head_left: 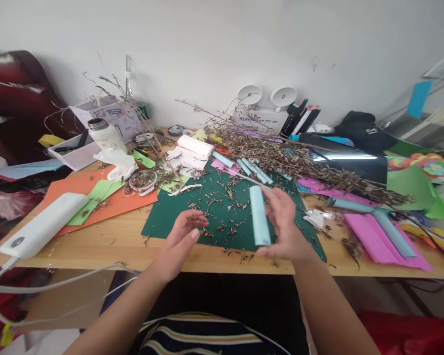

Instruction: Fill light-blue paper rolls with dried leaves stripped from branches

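Observation:
My right hand point(286, 229) grips a light blue rolled paper tube point(259, 215) upright, with thumb low and fingers behind it. To its left, my left hand point(187, 239) hovers by the front of the green cutting mat point(159, 217), fingers curved apart and nothing in them. Crumbled dried leaves point(222, 228) are scattered over the mat. Several more blue paper tubes point(257, 171) lie at the mat's back edge. Behind them is a heap of dried plant stalks point(266, 148). A roll of white paper point(196, 147) rests at the back of the mat.
On the left are a white power strip point(40, 227), orange paper point(107, 212), a small round dish point(143, 181) and a white bottle point(105, 134). Pink paper point(370, 236) and another blue tube point(395, 234) lie at right. A dark box point(351, 160) and pens point(299, 118) stand behind.

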{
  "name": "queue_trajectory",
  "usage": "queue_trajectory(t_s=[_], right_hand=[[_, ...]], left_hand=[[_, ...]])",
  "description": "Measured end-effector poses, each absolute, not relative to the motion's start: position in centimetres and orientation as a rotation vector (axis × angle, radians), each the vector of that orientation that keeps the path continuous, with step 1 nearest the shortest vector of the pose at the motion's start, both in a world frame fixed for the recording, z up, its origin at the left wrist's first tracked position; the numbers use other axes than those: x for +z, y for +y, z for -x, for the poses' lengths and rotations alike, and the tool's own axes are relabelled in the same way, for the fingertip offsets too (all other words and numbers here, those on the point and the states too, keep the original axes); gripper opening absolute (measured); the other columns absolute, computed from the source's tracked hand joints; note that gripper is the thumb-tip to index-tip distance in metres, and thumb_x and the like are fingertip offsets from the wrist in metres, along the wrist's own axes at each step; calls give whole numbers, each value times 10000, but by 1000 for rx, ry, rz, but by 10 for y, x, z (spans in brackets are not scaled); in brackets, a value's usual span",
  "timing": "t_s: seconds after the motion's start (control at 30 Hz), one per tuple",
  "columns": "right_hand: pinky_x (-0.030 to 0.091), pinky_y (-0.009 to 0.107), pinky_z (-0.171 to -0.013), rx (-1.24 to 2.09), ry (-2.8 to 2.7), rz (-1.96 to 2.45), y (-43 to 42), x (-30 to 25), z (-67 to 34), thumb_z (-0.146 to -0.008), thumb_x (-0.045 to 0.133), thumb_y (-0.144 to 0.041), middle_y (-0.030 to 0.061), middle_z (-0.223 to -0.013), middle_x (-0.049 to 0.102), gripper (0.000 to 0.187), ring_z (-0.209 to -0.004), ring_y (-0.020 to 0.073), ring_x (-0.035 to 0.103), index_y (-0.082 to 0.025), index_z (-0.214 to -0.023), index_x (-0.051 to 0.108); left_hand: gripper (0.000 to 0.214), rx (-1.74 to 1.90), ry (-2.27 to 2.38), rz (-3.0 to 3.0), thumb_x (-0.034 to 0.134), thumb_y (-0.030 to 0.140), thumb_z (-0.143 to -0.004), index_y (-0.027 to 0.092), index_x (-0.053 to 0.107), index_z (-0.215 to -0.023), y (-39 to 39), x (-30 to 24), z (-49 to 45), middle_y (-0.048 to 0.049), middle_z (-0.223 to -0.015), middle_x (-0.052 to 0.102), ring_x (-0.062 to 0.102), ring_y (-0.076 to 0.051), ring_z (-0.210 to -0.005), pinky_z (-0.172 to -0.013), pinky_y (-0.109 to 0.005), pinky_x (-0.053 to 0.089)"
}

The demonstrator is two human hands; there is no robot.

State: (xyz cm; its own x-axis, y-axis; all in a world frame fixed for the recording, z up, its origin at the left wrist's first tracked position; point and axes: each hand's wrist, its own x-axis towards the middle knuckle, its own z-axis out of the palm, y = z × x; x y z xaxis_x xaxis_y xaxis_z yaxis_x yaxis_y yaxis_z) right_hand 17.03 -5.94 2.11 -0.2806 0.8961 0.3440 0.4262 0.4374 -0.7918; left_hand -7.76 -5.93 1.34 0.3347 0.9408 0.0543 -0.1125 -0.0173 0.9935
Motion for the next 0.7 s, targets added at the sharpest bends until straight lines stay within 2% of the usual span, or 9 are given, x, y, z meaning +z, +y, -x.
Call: queue_trajectory(t_s=[0.1, 0.2, 0.3, 0.5, 0.7], right_hand=[[441, 410, -799, 595, -1966, 1354, -29, 30, -202, -561, 608, -602, 142, -1395, 99, 1076, -1046, 278, 475, -298, -1307, -106], [475, 398, -719, 443, -2208, 1648, 15, 43, -218, -584, 598, -581, 147, -1402, 97, 1012, -954, 284, 540, -282, -1337, -9], [488, 395, -647, 276, -2625, 1764, 60, 52, -214, -575, 600, -562, 141, -1421, 70, 962, -858, 289, 588, -283, -1346, 96], [470, 369, -553, -236, -3226, 1552, 119, 64, -192, -556, 644, -458, 116, -1425, 130, 884, -694, 259, 628, -350, -1323, 218], [439, 294, -448, -130, -3322, 1501, 157, 57, -191, -503, 683, -465, 91, -1421, 162, 888, -578, 179, 614, -364, -1294, 293]], left_hand=[[282, 1006, 985, -1543, 450, 340, -812, 213, 450, -1064, -66, 8, 98, -81, -1064, 480, 454, -203, -1030, -894, -355, 376], [255, 972, 1099, -1797, 431, 290, -820, 199, 471, -1055, -72, 2, 118, -97, -1074, 481, 445, -207, -1042, -910, -368, 370], [250, 934, 1207, -1968, 431, 244, -812, 190, 468, -1053, -78, -4, 135, -109, -1063, 506, 449, -217, -1053, -905, -376, 383], [267, 959, 1308, -2088, 419, 168, -802, 215, 423, -1065, -84, -12, 161, -111, -1052, 512, 476, -213, -1031, -874, -385, 421], [279, 1040, 1337, -2049, 434, 146, -783, 222, 436, -1052, -74, -6, 165, -107, -1062, 503, 468, -222, -1040, -870, -387, 422]])
